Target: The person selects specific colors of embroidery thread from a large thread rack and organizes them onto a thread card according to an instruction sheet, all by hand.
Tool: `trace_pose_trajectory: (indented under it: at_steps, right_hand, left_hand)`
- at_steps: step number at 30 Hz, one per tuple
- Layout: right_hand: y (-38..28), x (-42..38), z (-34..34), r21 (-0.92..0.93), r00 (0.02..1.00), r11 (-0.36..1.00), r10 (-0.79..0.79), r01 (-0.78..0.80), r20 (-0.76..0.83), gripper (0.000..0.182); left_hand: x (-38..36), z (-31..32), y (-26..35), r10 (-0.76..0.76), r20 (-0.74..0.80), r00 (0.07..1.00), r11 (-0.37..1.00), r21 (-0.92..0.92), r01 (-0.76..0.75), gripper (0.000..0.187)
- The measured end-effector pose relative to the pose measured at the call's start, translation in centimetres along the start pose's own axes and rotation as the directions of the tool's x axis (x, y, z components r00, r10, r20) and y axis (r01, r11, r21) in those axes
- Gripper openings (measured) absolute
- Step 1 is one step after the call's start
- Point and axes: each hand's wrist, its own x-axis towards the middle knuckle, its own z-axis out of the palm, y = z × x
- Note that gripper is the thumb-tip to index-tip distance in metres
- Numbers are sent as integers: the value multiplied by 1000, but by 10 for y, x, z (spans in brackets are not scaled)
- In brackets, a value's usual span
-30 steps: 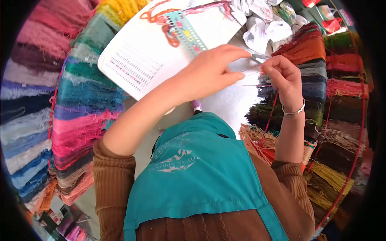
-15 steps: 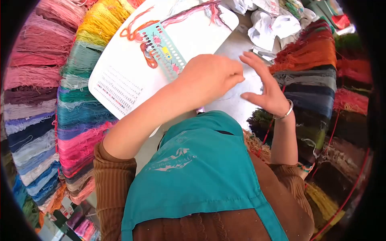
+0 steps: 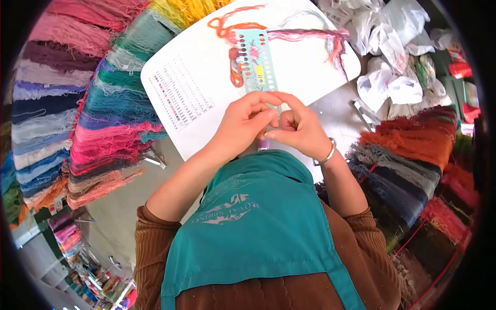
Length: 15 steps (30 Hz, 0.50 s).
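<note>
My left hand (image 3: 248, 124) and my right hand (image 3: 298, 125) meet at the near edge of the white table (image 3: 201, 129), with their curled fingertips close together. Anything pinched between the fingers is too small to make out. Just beyond them lies a teal card (image 3: 266, 67) with rows of holes and a yellow label. Orange thread (image 3: 227, 28) and a dark orange loop (image 3: 236, 72) rest at its left side. Pink and maroon threads (image 3: 310, 34) stretch to the right from its top. A printed chart (image 3: 175, 93) is on the table's left part.
Hanks of coloured yarn hang at the left (image 3: 108, 103) and at the right (image 3: 408, 155). White plastic bags (image 3: 387, 85) are heaped at the back right. A purple-capped object (image 3: 263, 143) stands just below the hands, by the teal apron (image 3: 263, 217).
Both hands have come together, the right one moving left and closing its fingers. The view has shifted, so the card now appears more upright and farther right.
</note>
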Motion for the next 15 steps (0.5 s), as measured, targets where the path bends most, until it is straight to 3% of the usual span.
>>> trace_pose_trajectory:
  at_steps: [2,3,4,5,6,7,9,13,15]
  right_hand:
    - [12,6,9,-85,996,996,14,-21,-91,59]
    - [7,8,15,-173,988,985,-10,-17,-155,45]
    - [8,12,17,-178,990,984,-11,-15,-144,45]
    - [10,16,18,-326,980,945,-74,9,-187,36]
    - [13,20,20,-466,965,884,-143,24,-222,28]
    - [21,25,22,-468,966,883,-145,28,-216,28]
    - [34,37,25,-520,861,812,-442,265,-251,15]
    - [28,61,16,-484,863,824,-447,295,-235,9]
    - [32,86,6,-296,900,949,-222,110,-375,10]
  left_hand:
    - [-4,-4,-14,-17,-65,998,996,-93,10,16]
    - [-6,-2,-18,-14,-171,985,996,-95,-2,16]
    - [-6,-1,-23,-14,-273,962,995,-94,-13,15]
    - [-5,-1,-28,-10,-282,959,995,-97,-18,15]
    - [-4,-1,-33,75,-343,936,996,66,-56,16]
    - [-3,-2,-35,166,-386,908,970,230,-80,17]
    - [0,-9,-32,159,-405,901,977,195,-85,17]
    - [11,-25,-26,112,-429,896,981,191,-31,25]
    - [16,-27,-28,39,-448,893,995,96,5,29]
